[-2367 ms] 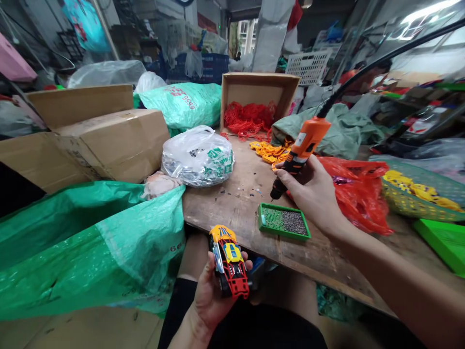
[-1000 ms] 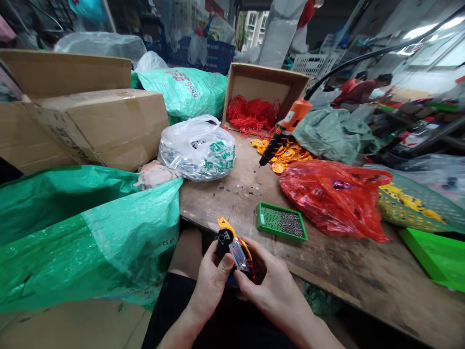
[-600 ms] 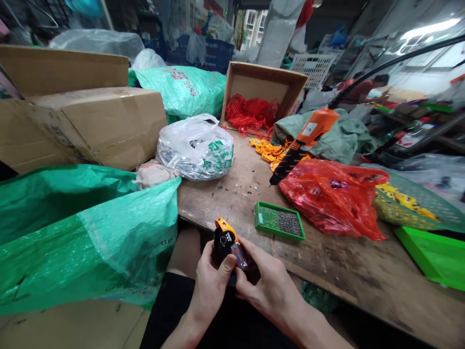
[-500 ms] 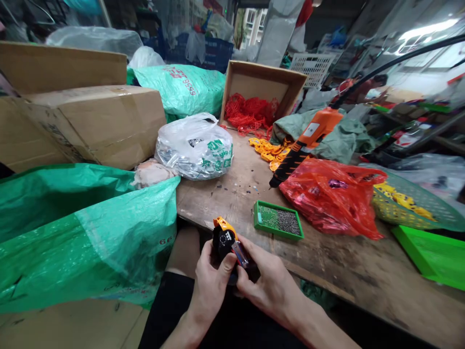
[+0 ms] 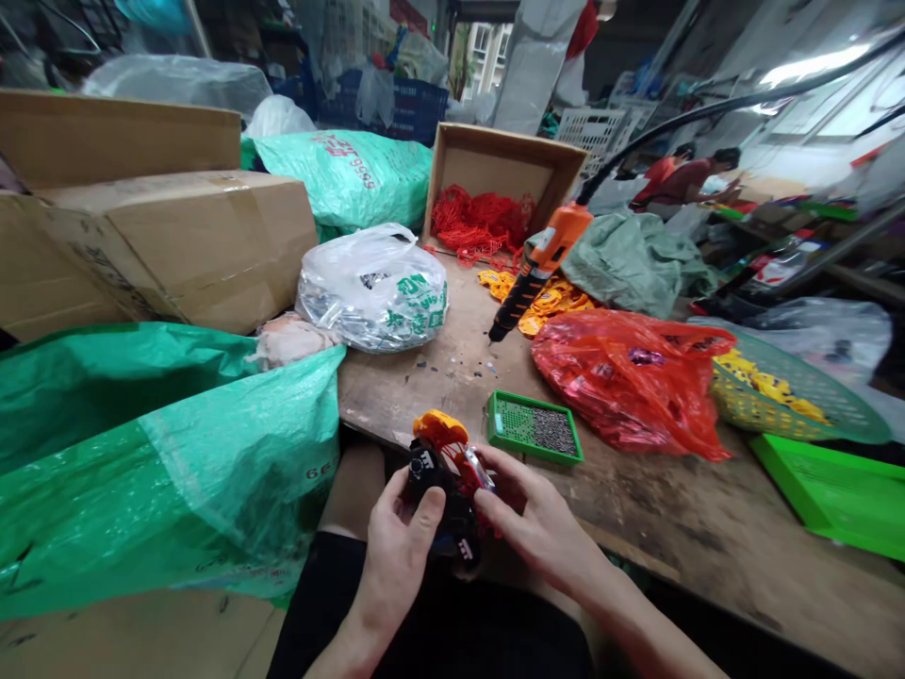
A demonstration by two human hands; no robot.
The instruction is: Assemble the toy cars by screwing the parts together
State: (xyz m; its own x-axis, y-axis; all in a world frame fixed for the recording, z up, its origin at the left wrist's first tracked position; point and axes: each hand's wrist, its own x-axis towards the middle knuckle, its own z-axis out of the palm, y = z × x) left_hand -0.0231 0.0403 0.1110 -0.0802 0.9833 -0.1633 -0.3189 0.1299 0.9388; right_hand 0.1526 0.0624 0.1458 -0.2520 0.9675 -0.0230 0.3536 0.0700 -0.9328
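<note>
Above my lap, at the table's front edge, my left hand (image 5: 400, 547) is closed on a black toy chassis (image 5: 456, 517) with white-marked wheels, the thumb pressed on top. My right hand (image 5: 541, 514) pinches a red and clear, shiny part (image 5: 477, 469) on the toy's right side. An orange toy shell (image 5: 439, 429) tilts up at the far side of the chassis, with red parts showing between them. Whether shell and chassis are joined is hidden. Just beyond my right hand sits a small green tray (image 5: 515, 424) with dark screws (image 5: 555, 431).
An orange and black electric screwdriver (image 5: 541, 269) hangs over the table. Around it lie orange parts (image 5: 558, 300), a red bag (image 5: 629, 377) and a white bag (image 5: 374, 288). Cardboard boxes (image 5: 205, 245) and a green sack (image 5: 233, 453) stand left. Two people (image 5: 682, 179) sit far right.
The toy has opened up: the orange shell now tilts away from the black chassis, and red parts show. My right hand has shifted right. The hanging screwdriver has swung left and is more upright.
</note>
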